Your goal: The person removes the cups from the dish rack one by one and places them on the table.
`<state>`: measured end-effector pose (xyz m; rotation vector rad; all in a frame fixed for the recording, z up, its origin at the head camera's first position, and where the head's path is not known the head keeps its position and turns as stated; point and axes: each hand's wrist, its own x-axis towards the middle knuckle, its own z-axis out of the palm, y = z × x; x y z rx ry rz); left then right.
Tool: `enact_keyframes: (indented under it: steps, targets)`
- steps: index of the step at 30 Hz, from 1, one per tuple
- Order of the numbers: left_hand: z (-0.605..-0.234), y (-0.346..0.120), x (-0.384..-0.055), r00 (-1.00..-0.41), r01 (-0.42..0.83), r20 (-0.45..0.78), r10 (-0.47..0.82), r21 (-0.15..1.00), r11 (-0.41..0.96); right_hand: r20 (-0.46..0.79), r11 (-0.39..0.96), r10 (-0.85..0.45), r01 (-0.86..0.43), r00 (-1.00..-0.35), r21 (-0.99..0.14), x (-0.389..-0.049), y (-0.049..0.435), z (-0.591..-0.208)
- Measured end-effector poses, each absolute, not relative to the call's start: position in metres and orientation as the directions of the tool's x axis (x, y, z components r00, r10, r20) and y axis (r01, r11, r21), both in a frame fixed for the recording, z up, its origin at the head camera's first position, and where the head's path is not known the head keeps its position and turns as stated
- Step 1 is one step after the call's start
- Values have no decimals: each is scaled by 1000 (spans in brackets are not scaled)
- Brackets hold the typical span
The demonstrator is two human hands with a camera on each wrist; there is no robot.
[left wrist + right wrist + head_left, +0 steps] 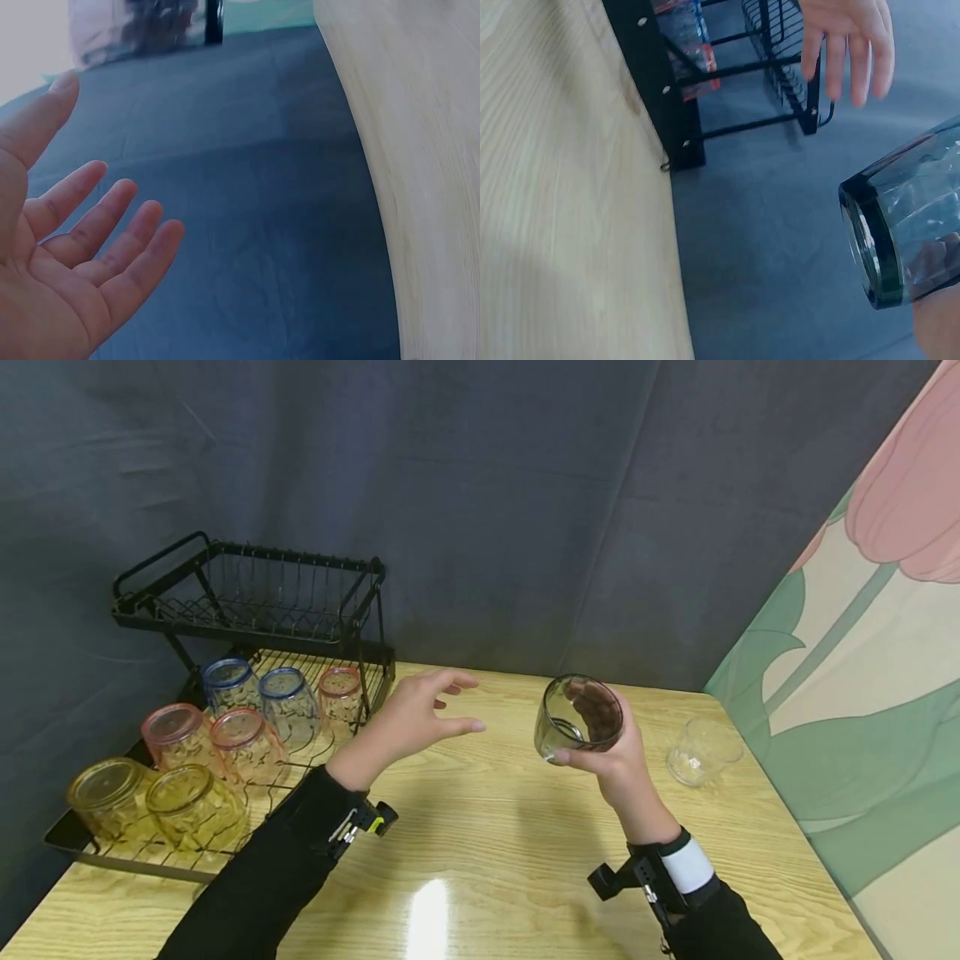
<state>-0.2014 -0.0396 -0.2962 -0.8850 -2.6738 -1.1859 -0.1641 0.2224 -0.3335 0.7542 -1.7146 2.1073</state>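
My right hand holds a smoky grey drinking glass above the table, thumb on the near side and fingers behind. The glass tilts with its mouth toward the head camera. In the right wrist view, this glass fills the right side, its thick end facing the table, and part of the right hand shows below it. To the left, my left hand hovers beside the rack, thumb and fingers spread apart. The left wrist view shows that palm bare, holding nothing.
A black two-tier dish rack stands at the left. On its lower tier, several glasses sit upside down: blue, pink and yellow. A clear glass is at the table's right. A dark curtain hangs behind the table.
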Motion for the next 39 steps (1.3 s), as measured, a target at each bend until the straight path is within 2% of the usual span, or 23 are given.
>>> enact_keyframes:
  steps: [11, 18, 30, 39]
  targets:
    - [-297, -88, -212, -879, 473, 280, 386, 620, 626, 503, -189, 45, -502, -863, -844, -157, 256, -343]
    - [-302, -105, -218, -906, 421, 241, 347, 582, 696, 464, -229, 155, -489, -872, -842, -151, 279, -348]
    - [-315, -140, -236, -944, 323, 146, 295, 587, 743, 492, -362, 245, -549, -835, -753, -135, 323, -363]
    - [-322, -156, -245, -964, 259, 96, 247, 542, 800, 364, -365, 394, -508, -844, -780, -119, 354, -374]
